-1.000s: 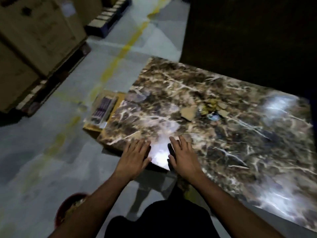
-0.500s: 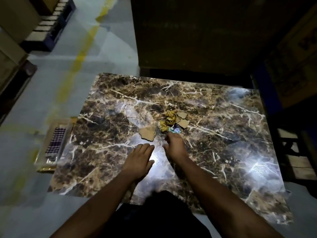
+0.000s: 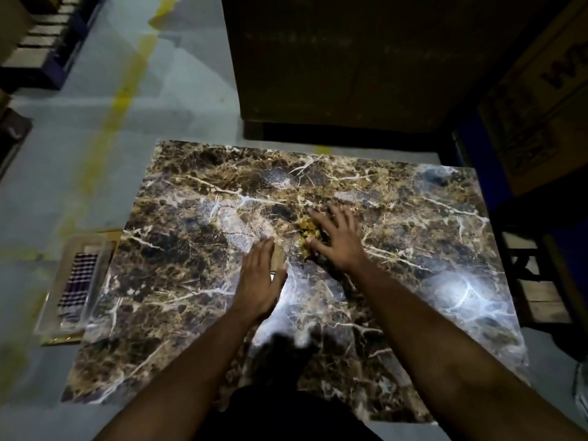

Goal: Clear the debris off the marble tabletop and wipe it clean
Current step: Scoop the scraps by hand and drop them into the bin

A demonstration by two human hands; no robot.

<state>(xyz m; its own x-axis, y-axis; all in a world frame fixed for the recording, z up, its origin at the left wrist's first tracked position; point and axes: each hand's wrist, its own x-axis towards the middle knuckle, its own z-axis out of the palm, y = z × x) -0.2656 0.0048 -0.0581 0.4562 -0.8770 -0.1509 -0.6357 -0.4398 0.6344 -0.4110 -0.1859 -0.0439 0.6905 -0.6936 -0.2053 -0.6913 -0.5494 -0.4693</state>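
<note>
The brown marble tabletop with white veins fills the middle of the view. A small pile of debris lies near its centre: crumpled gold wrapper scraps and a tan cardboard piece. My right hand lies over the pile with fingers spread, hiding most of it. My left hand rests flat on the marble just left of the pile, its fingers over part of the cardboard piece. Neither hand visibly grips anything.
A checked cloth in a clear packet lies on a low box at the table's left edge. Large dark cartons stand behind the table, a wooden stool to the right, a pallet at far left on the grey floor.
Both hands have moved forward from the near edge to the debris at the table's centre. My right hand has opened out over the pile; my left now touches the cardboard piece.
</note>
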